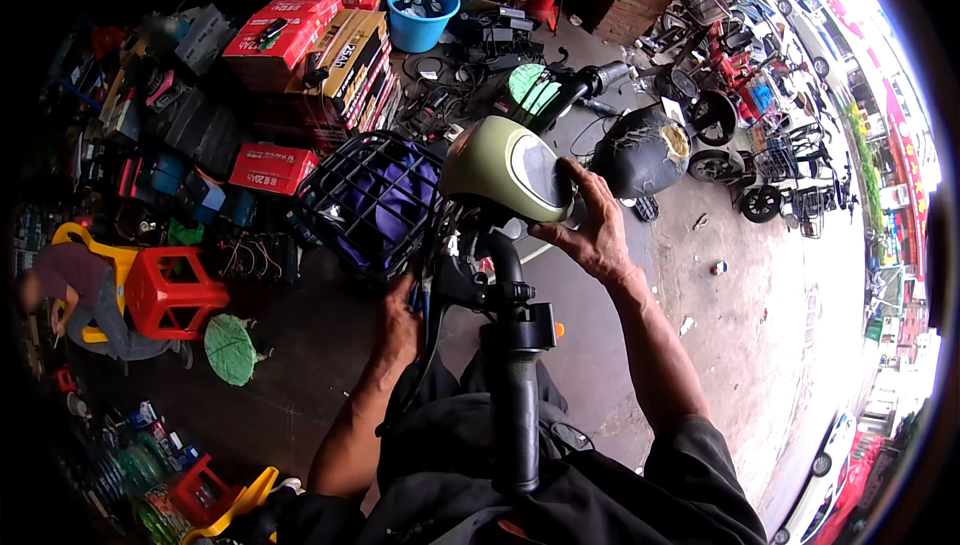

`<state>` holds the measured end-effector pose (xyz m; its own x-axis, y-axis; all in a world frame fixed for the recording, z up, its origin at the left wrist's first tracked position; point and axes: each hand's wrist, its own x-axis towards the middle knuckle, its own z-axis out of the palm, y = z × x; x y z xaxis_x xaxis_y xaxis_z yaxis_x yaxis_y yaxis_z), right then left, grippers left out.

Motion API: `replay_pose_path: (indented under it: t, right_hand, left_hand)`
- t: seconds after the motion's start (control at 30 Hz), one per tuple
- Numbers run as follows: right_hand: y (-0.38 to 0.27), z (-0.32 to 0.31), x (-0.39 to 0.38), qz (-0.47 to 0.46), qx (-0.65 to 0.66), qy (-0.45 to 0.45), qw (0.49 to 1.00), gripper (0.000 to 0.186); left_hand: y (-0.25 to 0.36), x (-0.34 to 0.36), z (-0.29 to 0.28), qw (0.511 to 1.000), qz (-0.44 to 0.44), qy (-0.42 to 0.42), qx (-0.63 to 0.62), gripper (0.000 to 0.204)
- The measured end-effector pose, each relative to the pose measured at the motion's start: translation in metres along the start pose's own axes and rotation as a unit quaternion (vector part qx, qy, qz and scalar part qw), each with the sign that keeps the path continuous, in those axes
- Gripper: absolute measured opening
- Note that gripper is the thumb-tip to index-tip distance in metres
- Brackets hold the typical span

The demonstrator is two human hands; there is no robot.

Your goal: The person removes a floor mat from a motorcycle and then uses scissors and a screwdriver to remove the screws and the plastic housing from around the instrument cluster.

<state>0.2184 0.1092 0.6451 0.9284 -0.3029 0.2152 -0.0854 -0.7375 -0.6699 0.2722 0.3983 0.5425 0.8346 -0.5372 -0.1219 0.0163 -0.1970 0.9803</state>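
A pale green handlebar housing with a dark display panel (490,166) sits tilted near the middle. My right hand (592,220) grips its right end, fingers over the edge and thumb below. My left hand (400,310) is lower left, beside the cables and under the black wire basket (332,187); its fingertips are hidden. Purple cloth (385,210) lies in the basket. A black handlebar grip (515,415) points down toward my body, joined to a bent bar. Behind the housing are another handlebar (600,78) and a worn black saddle (632,155).
Stacked red boxes (266,45), a blue tub (416,17) and a brick pillar (640,0) stand behind. At left a seated person (85,295) is beside a red stool (170,295) and green round seat (232,350). Parked bikes (760,170) line the right.
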Motion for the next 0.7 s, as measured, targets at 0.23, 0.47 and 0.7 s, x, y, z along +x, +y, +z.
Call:
replay_pose_path:
  t: [0.23, 0.47, 0.7]
  right_hand:
    - [0.042, -0.028, 0.011, -0.119, -0.022, -0.064, 0.991, 0.09]
    - [0.048, -0.02, 0.025, -0.156, 0.062, -0.123, 0.978, 0.094]
    - [0.068, -0.022, 0.03, -0.166, 0.086, -0.109, 0.976, 0.094]
  left_hand:
    - [-0.005, -0.015, 0.03, 0.999, 0.003, 0.035, 0.024, 0.047]
    - [0.011, -0.087, 0.002, 0.977, -0.056, 0.176, 0.101, 0.038]
    - [-0.155, -0.244, 0.051, 0.911, -0.271, 0.279, -0.134, 0.035]
